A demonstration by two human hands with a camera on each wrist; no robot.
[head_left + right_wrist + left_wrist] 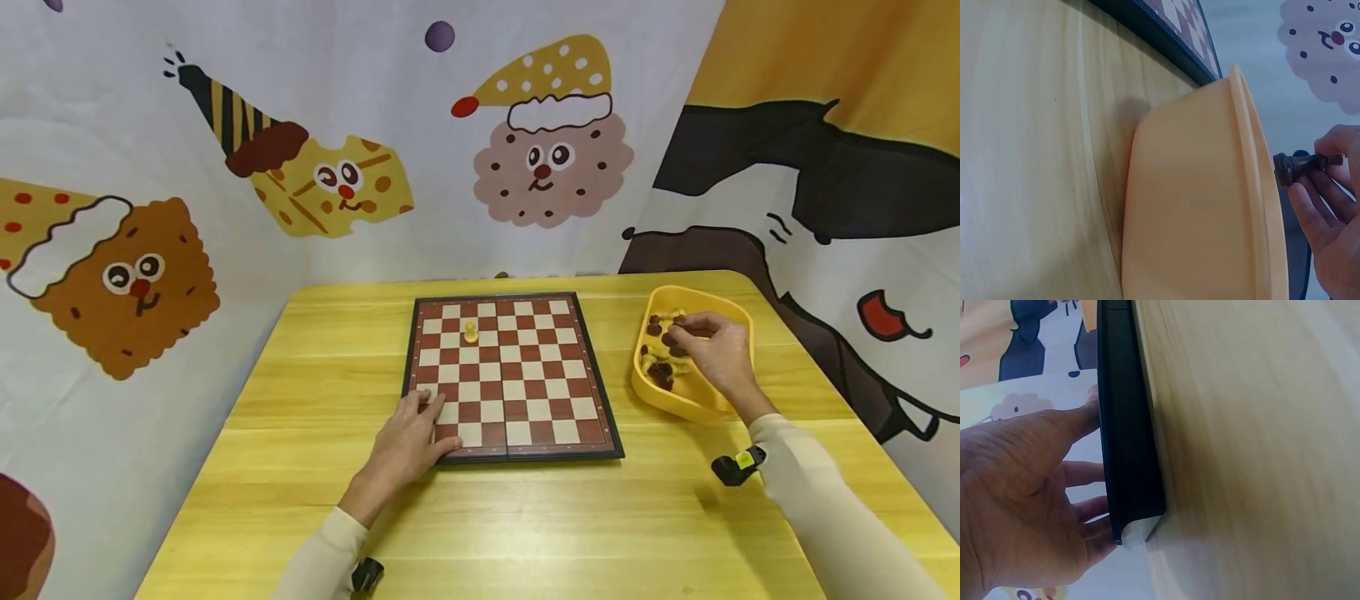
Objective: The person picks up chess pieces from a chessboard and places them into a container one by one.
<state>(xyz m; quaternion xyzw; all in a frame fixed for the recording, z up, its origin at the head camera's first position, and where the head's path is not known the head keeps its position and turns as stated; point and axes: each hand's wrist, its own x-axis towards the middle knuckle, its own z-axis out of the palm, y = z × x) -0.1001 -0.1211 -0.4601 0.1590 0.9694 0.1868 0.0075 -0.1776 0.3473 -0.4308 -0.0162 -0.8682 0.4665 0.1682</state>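
Observation:
A chessboard (517, 379) with red-brown and cream squares lies on the table, and one pale yellow chess piece (470, 332) stands upright near its far left part. My left hand (408, 437) rests on the board's near left corner, fingers spread over the squares and thumb along the near edge. Over the yellow plastic bin (738, 312) at the right, my right hand (720, 350) pinches a dark chess piece (1300, 167) between thumb and fingers. The right wrist view shows this piece lying sideways in the fingers, its round base toward the bin's rim.
Several dark and pale chess pieces (660, 375) lie loose in the bin. The wooden table (525, 525) extends in front of the board and to its left. Behind it hangs a white cloth (360, 75) printed with cartoon snacks.

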